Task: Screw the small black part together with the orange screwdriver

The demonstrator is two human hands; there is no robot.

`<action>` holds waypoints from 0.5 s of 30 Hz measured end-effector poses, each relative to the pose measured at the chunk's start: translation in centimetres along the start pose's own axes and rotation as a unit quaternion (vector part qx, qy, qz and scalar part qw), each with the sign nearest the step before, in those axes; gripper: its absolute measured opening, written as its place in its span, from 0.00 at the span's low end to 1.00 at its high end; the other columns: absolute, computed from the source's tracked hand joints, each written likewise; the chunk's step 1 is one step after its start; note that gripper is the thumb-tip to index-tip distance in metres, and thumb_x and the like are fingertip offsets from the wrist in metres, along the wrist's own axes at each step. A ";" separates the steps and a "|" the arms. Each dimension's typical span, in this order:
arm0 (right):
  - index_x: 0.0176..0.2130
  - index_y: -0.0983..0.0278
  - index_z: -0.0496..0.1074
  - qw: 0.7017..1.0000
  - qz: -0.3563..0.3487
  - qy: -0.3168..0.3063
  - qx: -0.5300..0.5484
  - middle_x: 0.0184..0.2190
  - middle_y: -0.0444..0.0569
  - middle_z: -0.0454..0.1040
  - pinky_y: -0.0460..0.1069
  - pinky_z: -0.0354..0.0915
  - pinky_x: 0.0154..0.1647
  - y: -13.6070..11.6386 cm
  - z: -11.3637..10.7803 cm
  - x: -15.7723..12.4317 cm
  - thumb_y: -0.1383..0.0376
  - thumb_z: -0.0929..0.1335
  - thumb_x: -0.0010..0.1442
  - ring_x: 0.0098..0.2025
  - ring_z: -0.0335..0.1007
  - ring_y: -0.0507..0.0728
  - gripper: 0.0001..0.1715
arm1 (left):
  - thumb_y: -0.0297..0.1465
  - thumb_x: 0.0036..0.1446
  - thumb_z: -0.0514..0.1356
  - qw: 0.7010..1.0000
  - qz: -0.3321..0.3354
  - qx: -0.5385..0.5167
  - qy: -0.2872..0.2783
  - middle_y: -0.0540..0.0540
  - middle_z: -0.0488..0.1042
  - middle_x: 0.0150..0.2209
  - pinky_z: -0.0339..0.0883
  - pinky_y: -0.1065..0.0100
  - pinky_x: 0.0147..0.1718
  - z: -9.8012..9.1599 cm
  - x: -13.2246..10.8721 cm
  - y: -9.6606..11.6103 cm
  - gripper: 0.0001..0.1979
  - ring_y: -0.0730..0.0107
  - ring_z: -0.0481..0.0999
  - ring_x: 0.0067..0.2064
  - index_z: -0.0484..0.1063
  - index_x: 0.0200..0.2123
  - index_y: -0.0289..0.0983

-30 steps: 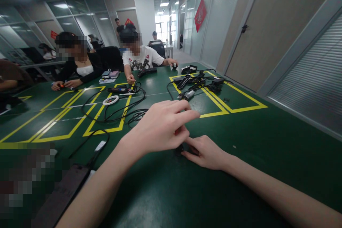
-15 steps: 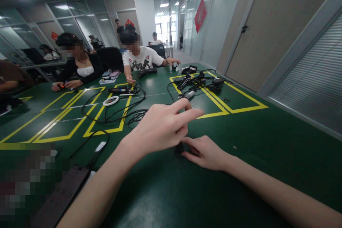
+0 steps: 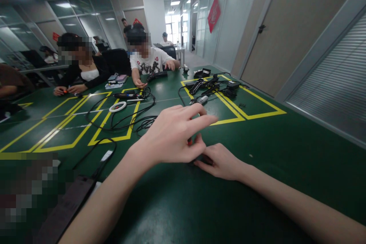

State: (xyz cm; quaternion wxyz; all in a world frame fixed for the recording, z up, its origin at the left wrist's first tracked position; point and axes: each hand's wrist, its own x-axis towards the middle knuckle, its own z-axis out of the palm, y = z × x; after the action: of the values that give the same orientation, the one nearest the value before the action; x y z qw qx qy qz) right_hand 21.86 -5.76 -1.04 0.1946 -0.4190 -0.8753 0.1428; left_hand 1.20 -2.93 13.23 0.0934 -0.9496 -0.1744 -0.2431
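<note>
My left hand [image 3: 174,133] is over the table in the middle, back of the hand toward me, thumb and fingers curled in a pinch and one finger stretched to the right. A small orange-red bit [image 3: 190,142] shows between those fingers; its kind is hidden. Just below and to the right, my right hand [image 3: 221,162] rests low on the green table [image 3: 160,206], its thumb and fingers closed around a small black object at the fingertips. The left hand covers most of that object. Both hands meet at the fingertips.
Black cables and devices [image 3: 200,85] lie within yellow tape outlines ahead. A white ring [image 3: 117,106] and a coiled cable [image 3: 147,123] are to the left. A dark power brick [image 3: 68,206] sits at near left. Two co-workers [image 3: 150,61] sit across the table.
The left hand's thumb and lower fingers have shifted, now covering the black object and showing an orange-red bit. The right hand barely moved. Across the table, a co-worker's arm drew back from a small item.
</note>
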 end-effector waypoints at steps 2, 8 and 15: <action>0.53 0.63 0.71 1.000 0.000 0.000 -0.001 0.23 0.42 0.75 0.47 0.53 0.26 -0.1 0.0 0.0 0.62 0.66 0.68 0.22 0.69 0.54 0.15 | 0.25 0.59 0.55 1.000 0.007 -0.001 -0.002 0.42 0.77 0.50 0.69 0.65 0.39 0.0 0.0 -0.1 0.21 0.66 0.78 0.40 0.75 0.54 0.38; 0.54 0.63 0.71 1.000 0.002 -0.007 -0.002 0.23 0.43 0.75 0.47 0.52 0.27 0.0 0.0 0.0 0.62 0.67 0.68 0.23 0.70 0.55 0.16 | 0.28 0.66 0.54 1.000 -0.015 0.004 -0.011 0.45 0.77 0.50 0.68 0.69 0.35 0.1 -0.1 -0.1 0.24 0.70 0.78 0.39 0.66 0.65 0.41; 0.54 0.64 0.71 1.000 -0.005 -0.005 -0.015 0.22 0.41 0.74 0.47 0.53 0.26 0.0 -0.1 0.0 0.61 0.67 0.69 0.23 0.70 0.54 0.17 | 0.24 0.64 0.53 1.000 0.006 0.003 -0.013 0.43 0.79 0.47 0.69 0.68 0.38 0.2 -0.1 -0.4 0.16 0.68 0.79 0.41 0.76 0.50 0.37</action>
State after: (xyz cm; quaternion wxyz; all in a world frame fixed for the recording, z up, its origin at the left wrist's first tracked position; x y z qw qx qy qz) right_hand 21.93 -5.76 -1.01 0.1846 -0.4167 -0.8804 0.1311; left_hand 1.10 -2.52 13.04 0.0958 -0.9532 -0.1710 -0.2301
